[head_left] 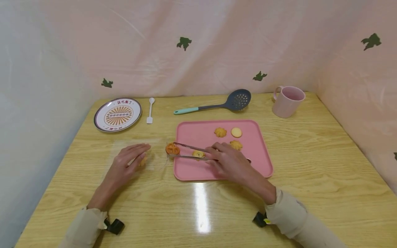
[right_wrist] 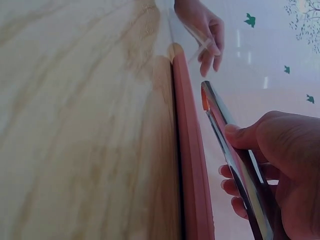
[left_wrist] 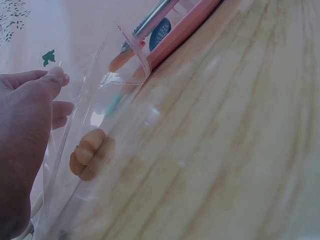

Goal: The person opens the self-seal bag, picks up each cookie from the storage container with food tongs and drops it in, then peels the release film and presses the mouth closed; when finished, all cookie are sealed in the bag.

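My left hand pinches the edge of a clear plastic bag, holding its mouth up. Inside the bag lies a small cluster of brown cookies. My right hand grips metal tongs over a pink tray. Between the tong tips is a round, pretzel-patterned cookie, at the tray's left edge near the bag's mouth. Another cookie shows between the tong arms. On the tray also lie flower-shaped cookies and a smooth round cookie; my right hand hides part of the tray.
Behind the tray lies a slotted skimmer with a mint handle. A pink mug stands at the back right. At the back left are a patterned plate and a small white spoon. A curtain hangs behind the table.
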Available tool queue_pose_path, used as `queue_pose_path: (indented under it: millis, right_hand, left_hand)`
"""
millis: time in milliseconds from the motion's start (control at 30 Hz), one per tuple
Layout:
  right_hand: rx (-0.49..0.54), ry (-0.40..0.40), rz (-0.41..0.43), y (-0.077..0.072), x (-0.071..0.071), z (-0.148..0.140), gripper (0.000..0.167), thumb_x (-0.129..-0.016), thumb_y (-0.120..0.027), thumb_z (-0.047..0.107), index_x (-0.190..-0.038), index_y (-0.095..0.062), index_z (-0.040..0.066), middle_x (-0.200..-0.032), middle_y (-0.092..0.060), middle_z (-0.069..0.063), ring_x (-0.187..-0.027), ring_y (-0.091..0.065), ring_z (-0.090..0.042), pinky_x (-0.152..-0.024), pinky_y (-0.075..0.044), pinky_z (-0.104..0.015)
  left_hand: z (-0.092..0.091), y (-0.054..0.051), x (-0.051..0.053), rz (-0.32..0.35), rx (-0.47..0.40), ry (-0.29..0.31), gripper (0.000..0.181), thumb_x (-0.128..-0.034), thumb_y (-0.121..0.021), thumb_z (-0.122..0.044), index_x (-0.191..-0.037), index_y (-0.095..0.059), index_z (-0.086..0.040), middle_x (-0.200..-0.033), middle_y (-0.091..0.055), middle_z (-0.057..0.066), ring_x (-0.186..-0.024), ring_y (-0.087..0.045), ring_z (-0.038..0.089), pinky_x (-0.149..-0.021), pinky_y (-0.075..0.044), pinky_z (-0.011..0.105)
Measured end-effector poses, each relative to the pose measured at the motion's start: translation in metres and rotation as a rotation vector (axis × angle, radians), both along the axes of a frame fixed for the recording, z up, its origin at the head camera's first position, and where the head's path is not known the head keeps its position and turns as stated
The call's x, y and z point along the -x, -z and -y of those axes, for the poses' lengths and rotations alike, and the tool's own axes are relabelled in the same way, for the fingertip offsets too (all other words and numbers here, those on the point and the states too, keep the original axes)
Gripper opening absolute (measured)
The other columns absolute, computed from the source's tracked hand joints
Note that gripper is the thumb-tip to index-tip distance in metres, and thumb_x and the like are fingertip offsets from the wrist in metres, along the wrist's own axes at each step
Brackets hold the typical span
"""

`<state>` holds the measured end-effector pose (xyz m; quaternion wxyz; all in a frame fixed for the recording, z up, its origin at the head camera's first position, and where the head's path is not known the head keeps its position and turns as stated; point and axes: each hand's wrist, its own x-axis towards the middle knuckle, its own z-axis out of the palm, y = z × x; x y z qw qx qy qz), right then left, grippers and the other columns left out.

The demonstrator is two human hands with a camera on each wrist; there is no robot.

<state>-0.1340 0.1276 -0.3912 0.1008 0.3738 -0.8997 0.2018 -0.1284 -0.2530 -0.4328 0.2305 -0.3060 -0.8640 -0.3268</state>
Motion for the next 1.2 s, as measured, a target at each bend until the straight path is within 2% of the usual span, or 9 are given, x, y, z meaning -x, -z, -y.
queue_pose_path:
  millis: [167,500,767,1000,1200]
  right_hand:
    - [0.016,-0.017,-0.003,-0.001,-0.001,0.008,0.031,-0.097,-0.077,0.022,-0.124,-0.073,0.007,-0.11,-0.068,-0.006,-0.096,-0.064,-0.024,-0.073,-0.057,-0.038]
    - [-0.026,-0.029,0.047,0.0,0.002,0.028,0.03,-0.099,-0.073,0.023,-0.126,-0.072,0.008,-0.106,-0.065,-0.002,-0.089,-0.058,-0.018,-0.069,-0.052,-0.03]
    - [-0.04,-0.066,0.032,-0.001,0.004,0.047,0.029,-0.1,-0.073,0.021,-0.126,-0.071,0.008,-0.106,-0.064,-0.003,-0.089,-0.057,-0.021,-0.07,-0.052,-0.032]
    - [-0.08,-0.089,0.037,0.001,0.008,0.062,0.031,-0.102,-0.069,0.021,-0.132,-0.07,0.012,-0.109,-0.065,-0.003,-0.093,-0.059,-0.021,-0.074,-0.054,-0.033]
    - [-0.074,-0.108,0.035,0.002,0.011,0.075,0.031,-0.103,-0.068,0.025,-0.131,-0.07,0.011,-0.11,-0.066,-0.004,-0.094,-0.06,-0.022,-0.075,-0.054,-0.034]
  left_hand:
    - [0.0,0.0,0.0,-0.01,-0.001,0.004,0.028,-0.1018,-0.065,-0.006,-0.128,-0.071,-0.001,-0.126,-0.071,0.016,-0.12,-0.063,0.035,-0.114,-0.032,0.021]
    - [0.0,0.0,0.001,-0.031,-0.017,0.024,0.028,-0.1023,-0.064,-0.007,-0.128,-0.071,0.001,-0.126,-0.071,0.017,-0.119,-0.063,0.039,-0.114,-0.032,0.021]
    - [-0.002,-0.001,0.0,-0.035,-0.016,0.018,0.027,-0.1018,-0.064,-0.005,-0.128,-0.071,0.001,-0.127,-0.071,0.016,-0.119,-0.063,0.039,-0.114,-0.031,0.021]
    - [-0.002,-0.002,0.0,-0.032,-0.024,0.034,0.034,-0.0951,-0.069,0.005,-0.129,-0.071,0.0,-0.127,-0.071,0.016,-0.119,-0.063,0.038,-0.114,-0.033,0.023]
    - [-0.002,-0.003,0.0,-0.038,-0.038,0.046,0.038,-0.0921,-0.069,0.009,-0.129,-0.071,0.0,-0.126,-0.071,0.016,-0.117,-0.064,0.039,-0.113,-0.034,0.024]
